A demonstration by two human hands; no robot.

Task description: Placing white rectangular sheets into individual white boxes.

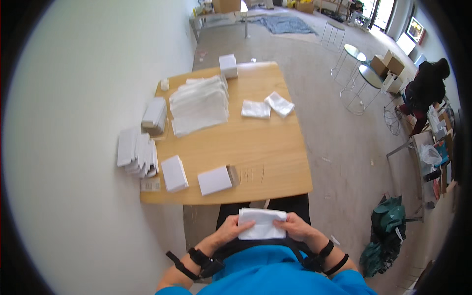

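Between my two hands, just in front of my body, is a stack of white plastic bags (263,221). My left hand (232,229) grips its left end, thumb on top. On the other end, my right hand (296,227) holds it the same way, fingers underneath and hidden. Beyond, on the wooden table (265,147), lie a white box-like stack (215,181) and another white stack (174,173) near the front edge. Farther back is a spread pile of white sheets or bags (199,105). Two small white packets (256,109) rest at the right.
More white stacks (137,150) line the table's left side by the wall, and a white block (228,66) stands at the back. Round stools (370,76) and cartons (388,64) are off to the right. A person (427,91) bends near a cluttered side table (425,162). A green bag (388,221) lies on the floor.
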